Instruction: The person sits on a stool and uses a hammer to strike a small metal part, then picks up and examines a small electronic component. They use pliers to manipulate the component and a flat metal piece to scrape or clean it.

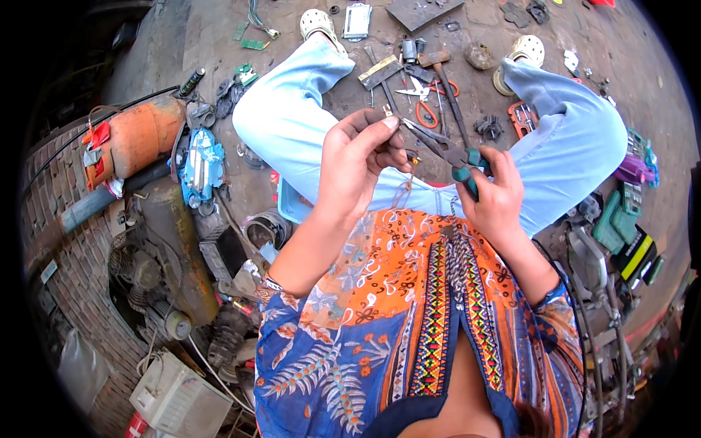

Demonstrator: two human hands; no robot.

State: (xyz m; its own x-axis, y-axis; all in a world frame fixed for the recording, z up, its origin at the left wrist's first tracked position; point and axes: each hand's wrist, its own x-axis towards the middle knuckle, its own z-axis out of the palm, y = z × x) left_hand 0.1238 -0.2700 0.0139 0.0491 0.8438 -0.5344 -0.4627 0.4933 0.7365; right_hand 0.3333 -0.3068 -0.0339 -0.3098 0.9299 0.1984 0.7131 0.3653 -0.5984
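Observation:
My left hand (365, 146) is raised over my lap with thumb and fingertips pinched together. A small brass-coloured metal piece (388, 111) sticks up from that pinch; its exact kind is too small to tell. My right hand (495, 191) is closed round the green-and-black handles of long-nose pliers (454, 155). The slim jaws point left and end beside my left fingertips; whether they touch the metal piece cannot be made out. A thin brown wire (406, 188) hangs below my left hand.
On the ground between my legs lie hammers (442, 69), orange-handled scissors (426, 111) and a stone (479, 55). An orange gas cylinder (139, 135) and a motor (146, 270) stand to the left. Green cases (618, 219) and metal parts crowd the right side.

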